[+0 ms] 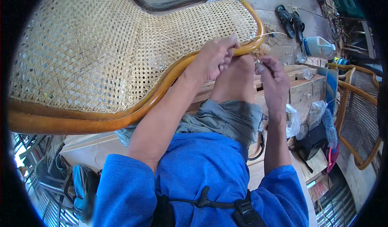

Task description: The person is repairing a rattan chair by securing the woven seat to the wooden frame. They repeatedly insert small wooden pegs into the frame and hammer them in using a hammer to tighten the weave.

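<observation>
A large chair frame of glossy orange-brown bent wood (161, 90), filled with woven cane webbing (101, 45), lies across my lap. My left hand (218, 57) is closed at the near rail, its fingers curled together. A thin pale cane strand (275, 33) runs out from its fingertips over the frame's right end and curves to the right. Just right of my bare knee, my right hand (274, 74) pinches a small thing with a red and a shiny part (258, 61); its kind is too small to tell.
Black sandals (287, 22) and a whitish plastic jug (319, 46) are on the floor at the far right. Another cane-webbed frame (359, 106) leans at the right, near plastic bags (315, 114) and a bottle (329, 126). A dark pole (190, 4) crosses behind the webbing. Wooden boxes (301, 93) stand beside me.
</observation>
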Action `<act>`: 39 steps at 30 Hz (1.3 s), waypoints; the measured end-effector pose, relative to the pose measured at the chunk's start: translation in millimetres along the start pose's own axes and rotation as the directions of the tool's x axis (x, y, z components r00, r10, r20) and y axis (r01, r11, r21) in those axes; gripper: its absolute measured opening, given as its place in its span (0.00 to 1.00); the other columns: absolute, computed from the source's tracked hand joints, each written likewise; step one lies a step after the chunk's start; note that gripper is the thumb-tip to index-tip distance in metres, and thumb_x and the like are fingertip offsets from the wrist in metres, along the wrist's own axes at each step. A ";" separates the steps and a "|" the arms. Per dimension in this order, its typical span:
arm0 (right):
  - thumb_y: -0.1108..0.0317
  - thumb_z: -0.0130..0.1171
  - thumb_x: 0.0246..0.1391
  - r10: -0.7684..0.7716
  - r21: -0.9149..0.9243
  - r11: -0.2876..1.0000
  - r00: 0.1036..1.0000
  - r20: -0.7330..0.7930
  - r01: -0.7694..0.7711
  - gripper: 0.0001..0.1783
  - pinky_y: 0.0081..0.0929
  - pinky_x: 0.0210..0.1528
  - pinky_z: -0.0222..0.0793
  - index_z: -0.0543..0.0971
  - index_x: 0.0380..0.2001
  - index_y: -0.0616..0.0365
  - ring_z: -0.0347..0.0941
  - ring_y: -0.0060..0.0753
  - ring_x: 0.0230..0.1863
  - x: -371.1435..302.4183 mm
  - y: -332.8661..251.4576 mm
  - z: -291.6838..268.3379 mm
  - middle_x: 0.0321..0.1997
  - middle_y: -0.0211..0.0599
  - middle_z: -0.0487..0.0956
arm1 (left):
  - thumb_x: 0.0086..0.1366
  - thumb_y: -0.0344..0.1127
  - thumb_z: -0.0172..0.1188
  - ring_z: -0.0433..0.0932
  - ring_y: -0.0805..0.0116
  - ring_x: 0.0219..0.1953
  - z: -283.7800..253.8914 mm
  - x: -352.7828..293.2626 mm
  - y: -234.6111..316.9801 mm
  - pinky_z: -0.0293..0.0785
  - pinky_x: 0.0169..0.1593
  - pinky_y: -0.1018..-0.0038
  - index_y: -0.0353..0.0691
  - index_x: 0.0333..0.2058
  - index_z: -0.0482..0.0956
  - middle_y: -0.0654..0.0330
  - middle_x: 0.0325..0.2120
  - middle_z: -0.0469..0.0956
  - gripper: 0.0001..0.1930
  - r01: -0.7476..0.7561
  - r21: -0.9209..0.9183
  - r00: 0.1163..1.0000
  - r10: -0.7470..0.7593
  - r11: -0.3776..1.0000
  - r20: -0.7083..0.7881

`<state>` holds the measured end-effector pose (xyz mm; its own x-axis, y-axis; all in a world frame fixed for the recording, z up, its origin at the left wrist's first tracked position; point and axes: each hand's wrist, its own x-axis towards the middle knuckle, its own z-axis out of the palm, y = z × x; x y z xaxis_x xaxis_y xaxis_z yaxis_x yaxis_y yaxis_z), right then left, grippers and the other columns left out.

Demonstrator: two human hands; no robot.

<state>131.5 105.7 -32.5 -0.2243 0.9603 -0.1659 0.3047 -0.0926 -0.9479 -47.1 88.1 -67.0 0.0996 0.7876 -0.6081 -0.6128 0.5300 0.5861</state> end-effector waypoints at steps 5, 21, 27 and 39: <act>0.72 0.54 0.55 0.065 0.057 0.996 0.997 -0.029 -0.063 0.06 0.15 0.34 0.67 0.76 0.36 0.61 0.72 0.17 0.32 32.4 29.9 -18.8 0.31 0.28 0.77 | 0.58 0.46 0.58 0.63 0.78 0.16 17.6 54.7 36.6 0.60 0.20 0.77 0.37 0.31 0.80 0.68 0.15 0.67 0.16 -0.289 0.593 0.946 0.320 0.752 0.055; 0.74 0.57 0.52 -0.248 -0.214 0.943 0.967 0.062 0.255 0.10 0.24 0.40 0.71 0.76 0.39 0.56 0.76 0.25 0.36 71.9 57.2 7.0 0.33 0.36 0.79 | 0.52 0.43 0.62 0.63 0.76 0.16 27.3 134.1 52.2 0.62 0.21 0.74 0.39 0.21 0.78 0.68 0.12 0.67 0.12 -0.244 0.951 0.953 -0.137 0.191 0.272; 0.74 0.53 0.55 -0.193 -0.363 0.899 0.966 0.175 0.245 0.10 0.22 0.43 0.68 0.77 0.40 0.58 0.74 0.21 0.39 91.0 56.8 15.4 0.36 0.33 0.79 | 0.53 0.44 0.62 0.65 0.79 0.20 1.8 159.0 32.1 0.63 0.24 0.77 0.40 0.23 0.78 0.68 0.15 0.71 0.12 -0.426 0.838 0.898 0.045 0.341 0.438; 0.76 0.53 0.53 -0.332 -0.430 0.794 0.900 0.283 0.429 0.08 0.27 0.40 0.69 0.77 0.38 0.60 0.77 0.35 0.38 97.6 61.5 18.1 0.34 0.41 0.79 | 0.54 0.40 0.60 0.70 0.77 0.23 1.7 156.8 40.2 0.67 0.29 0.77 0.40 0.28 0.81 0.66 0.19 0.75 0.10 -0.358 0.867 0.925 0.003 0.346 0.381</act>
<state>111.5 188.9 -111.9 -0.5652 0.8202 0.0884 0.5443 0.4513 -0.7072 -54.8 233.4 -137.9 0.3886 0.8497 -0.3563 0.4316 0.1738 0.8852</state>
